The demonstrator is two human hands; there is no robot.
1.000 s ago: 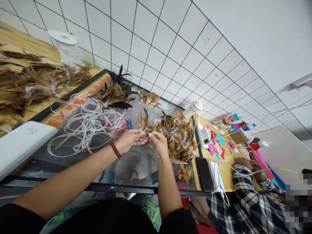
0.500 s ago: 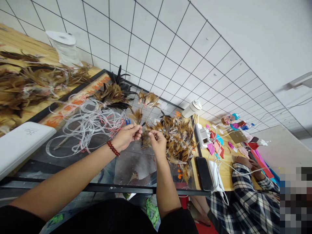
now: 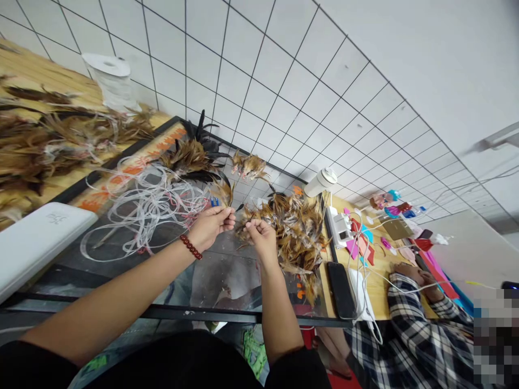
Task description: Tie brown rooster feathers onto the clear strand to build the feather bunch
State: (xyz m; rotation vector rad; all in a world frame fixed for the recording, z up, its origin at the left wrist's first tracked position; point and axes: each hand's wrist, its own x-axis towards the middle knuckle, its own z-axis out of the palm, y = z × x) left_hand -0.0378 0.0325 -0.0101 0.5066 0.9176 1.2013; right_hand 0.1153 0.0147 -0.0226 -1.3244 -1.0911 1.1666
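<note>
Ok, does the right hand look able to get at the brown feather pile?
Likely yes: the right hand is right by the brown feather pile, nothing visible between them, though its pinched fingers would need to open.

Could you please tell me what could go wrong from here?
The left hand, pinching a feather, might snag the tangled clear cord beside its wrist. Feathers in the pile near the right hand could scatter if brushed. The phone lies close to the front table edge, so a bump may knock it off.
</note>
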